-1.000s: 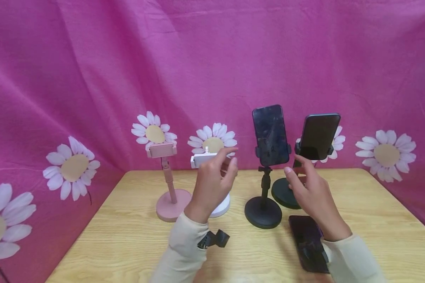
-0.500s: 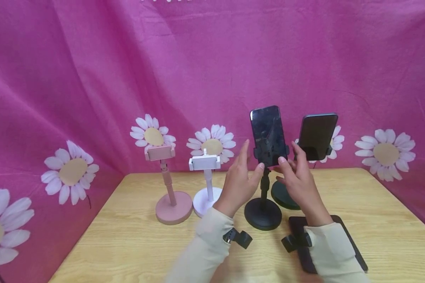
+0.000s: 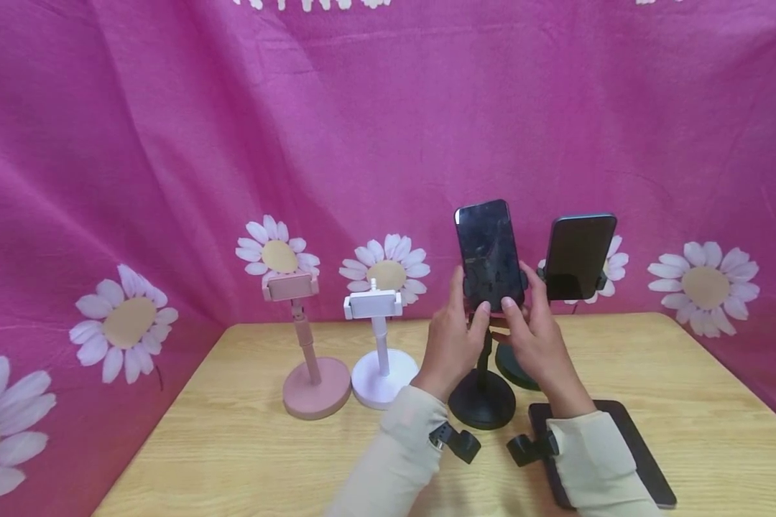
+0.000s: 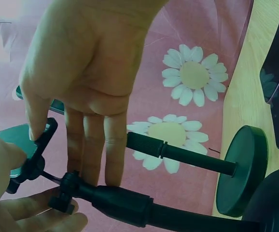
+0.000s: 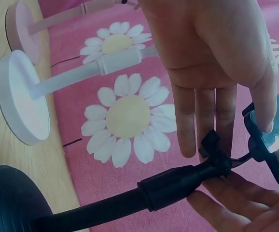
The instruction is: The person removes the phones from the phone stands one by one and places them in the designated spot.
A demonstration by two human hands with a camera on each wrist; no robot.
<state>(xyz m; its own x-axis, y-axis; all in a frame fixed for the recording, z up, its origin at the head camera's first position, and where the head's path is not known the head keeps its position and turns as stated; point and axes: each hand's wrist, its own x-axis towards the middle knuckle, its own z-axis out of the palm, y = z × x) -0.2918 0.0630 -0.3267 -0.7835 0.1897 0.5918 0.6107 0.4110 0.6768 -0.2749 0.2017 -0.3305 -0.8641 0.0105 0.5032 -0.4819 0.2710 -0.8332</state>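
Four phone stands (image 3: 317, 388) and two mounted phones (image 3: 489, 251) are seen — with two hands (image 3: 454, 343), six daisies (image 3: 705, 286) and one table (image 3: 233, 445).

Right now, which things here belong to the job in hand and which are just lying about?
In the job: left hand, right hand, phone between them, black stand holding it.

Just about: pink stand, white stand, dark green stand, second phone on it, dark flat item or items, partly hidden by right sleeve.
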